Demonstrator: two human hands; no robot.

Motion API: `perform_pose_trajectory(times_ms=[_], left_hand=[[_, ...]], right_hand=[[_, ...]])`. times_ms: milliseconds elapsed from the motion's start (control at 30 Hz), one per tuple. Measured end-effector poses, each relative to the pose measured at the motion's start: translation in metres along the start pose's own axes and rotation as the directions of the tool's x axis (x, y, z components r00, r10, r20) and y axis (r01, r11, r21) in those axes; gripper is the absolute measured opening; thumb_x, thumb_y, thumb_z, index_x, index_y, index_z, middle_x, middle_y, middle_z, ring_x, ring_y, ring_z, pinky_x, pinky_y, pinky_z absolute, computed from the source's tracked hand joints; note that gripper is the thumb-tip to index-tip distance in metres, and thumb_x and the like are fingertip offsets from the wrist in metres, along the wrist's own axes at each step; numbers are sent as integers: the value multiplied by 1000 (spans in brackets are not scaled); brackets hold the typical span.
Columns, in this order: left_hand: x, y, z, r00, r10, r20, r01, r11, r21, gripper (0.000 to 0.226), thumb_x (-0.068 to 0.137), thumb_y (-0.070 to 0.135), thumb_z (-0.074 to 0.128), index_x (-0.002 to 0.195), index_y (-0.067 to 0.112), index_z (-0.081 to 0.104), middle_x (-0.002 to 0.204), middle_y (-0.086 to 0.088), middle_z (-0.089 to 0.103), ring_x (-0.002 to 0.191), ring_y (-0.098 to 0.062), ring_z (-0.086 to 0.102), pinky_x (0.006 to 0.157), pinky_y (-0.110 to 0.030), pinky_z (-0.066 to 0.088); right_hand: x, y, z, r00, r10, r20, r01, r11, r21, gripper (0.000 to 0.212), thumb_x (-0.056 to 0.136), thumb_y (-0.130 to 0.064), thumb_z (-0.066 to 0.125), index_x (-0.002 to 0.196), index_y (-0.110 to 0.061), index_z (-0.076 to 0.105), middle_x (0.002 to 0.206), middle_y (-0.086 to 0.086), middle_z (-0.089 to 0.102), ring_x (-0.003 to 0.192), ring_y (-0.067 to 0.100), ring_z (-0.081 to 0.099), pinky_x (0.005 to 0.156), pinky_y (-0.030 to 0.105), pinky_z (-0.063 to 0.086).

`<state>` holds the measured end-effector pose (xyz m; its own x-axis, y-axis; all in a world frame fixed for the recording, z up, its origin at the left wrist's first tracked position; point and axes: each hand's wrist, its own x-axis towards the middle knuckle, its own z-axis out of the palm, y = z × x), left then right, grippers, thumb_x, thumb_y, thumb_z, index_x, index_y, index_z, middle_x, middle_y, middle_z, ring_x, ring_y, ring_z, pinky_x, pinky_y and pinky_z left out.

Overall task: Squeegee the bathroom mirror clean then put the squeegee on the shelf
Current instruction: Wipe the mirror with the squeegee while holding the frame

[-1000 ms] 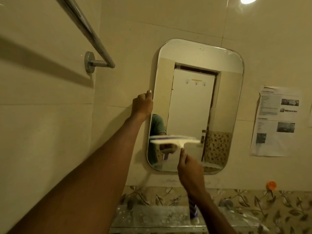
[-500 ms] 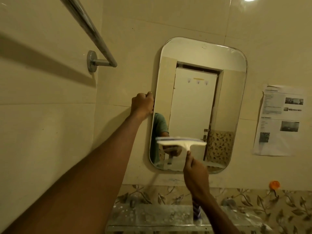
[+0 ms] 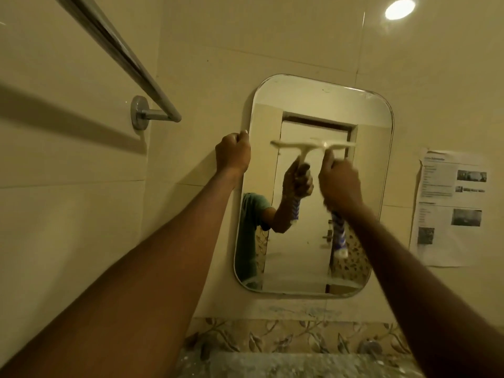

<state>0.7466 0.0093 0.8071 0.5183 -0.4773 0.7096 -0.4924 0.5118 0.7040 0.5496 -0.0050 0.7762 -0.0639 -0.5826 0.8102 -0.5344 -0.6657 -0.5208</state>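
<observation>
The rounded mirror [image 3: 373,126] hangs on the tiled wall. My right hand [image 3: 339,184] grips the handle of the cream squeegee [image 3: 342,145], whose blue-striped handle end sticks out below my wrist. Its blurred blade lies level against the glass in the mirror's upper middle, with its reflection just to the left. My left hand [image 3: 233,154] is curled at the mirror's left edge, thumb on the rim. A speckled glass shelf [image 3: 272,364] runs under the mirror at the bottom of the view.
A chrome towel bar [image 3: 117,58] juts out from the left wall at head height. A printed paper sheet [image 3: 450,208] is stuck to the wall right of the mirror. Leaf-patterned tiles [image 3: 286,336] run above the shelf.
My right hand has carried the squeegee up from the mirror's lower part to its upper middle. My left hand stays at the mirror's left edge.
</observation>
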Motion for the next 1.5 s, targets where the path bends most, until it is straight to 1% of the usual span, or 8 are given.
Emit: perform_pose_trajectory(times_ms=[233,400,567,833,1000,1133,1300,1500], left_hand=[[0,-5,4,999,30,-24,-28,997,68,46,99,28,39,55,15,41,58,0,47,54,-12,42,62,-29,36],[-5,-7,3,998,47,-36,-43,995,90,47,100,29,39,55,16,41,57,1,47,54,-12,43,60,-27,35],[-4,-6,3,996,80,-44,-74,988,135,48,101,30,38,55,16,43,57,2,47,56,-13,45,63,-29,36],[7,6,-6,999,-20,35,13,982,186,46,98,36,38,71,4,58,78,-8,60,79,-26,56,72,-30,43],[27,19,-13,998,-50,48,45,994,98,45,89,40,43,84,3,68,86,-15,72,78,-32,70,78,-46,60],[32,44,-14,998,-38,46,37,999,17,47,88,39,44,89,-2,69,90,-15,73,86,-34,70,80,-44,59],[37,57,-3,997,-32,74,30,999,30,44,98,37,38,104,1,64,93,-9,58,81,-22,52,58,-28,36],[49,46,2,997,-48,54,50,998,-40,48,97,39,39,105,0,65,107,-17,69,97,-32,65,83,-38,52]], right_hand=[[-151,76,41,992,94,79,-86,991,-98,54,100,-40,26,53,-21,43,46,-6,42,37,3,35,34,15,29],[-82,54,9,1000,12,25,-11,1000,-12,54,102,-41,27,63,-13,51,54,2,47,46,13,41,44,22,35],[16,19,-26,996,-55,-71,55,998,10,52,103,-41,27,64,-15,49,53,1,46,36,10,40,33,15,34],[-109,78,22,998,59,-9,-59,991,-122,58,102,-40,26,56,-15,51,49,-1,49,42,10,43,41,23,30],[-40,34,-17,1000,-30,-10,30,999,29,58,103,-41,28,63,-8,54,52,3,47,41,12,42,39,22,38],[40,-27,-39,983,-184,19,185,981,-64,55,103,-43,26,59,-18,47,50,0,48,35,12,46,36,20,36],[90,-75,-31,930,-343,132,367,895,-256,56,101,-49,23,61,-18,46,53,-1,47,42,11,44,44,23,35],[115,-51,-39,934,-327,146,358,868,-343,54,102,-45,22,64,-17,48,56,1,48,45,14,44,45,23,33]])
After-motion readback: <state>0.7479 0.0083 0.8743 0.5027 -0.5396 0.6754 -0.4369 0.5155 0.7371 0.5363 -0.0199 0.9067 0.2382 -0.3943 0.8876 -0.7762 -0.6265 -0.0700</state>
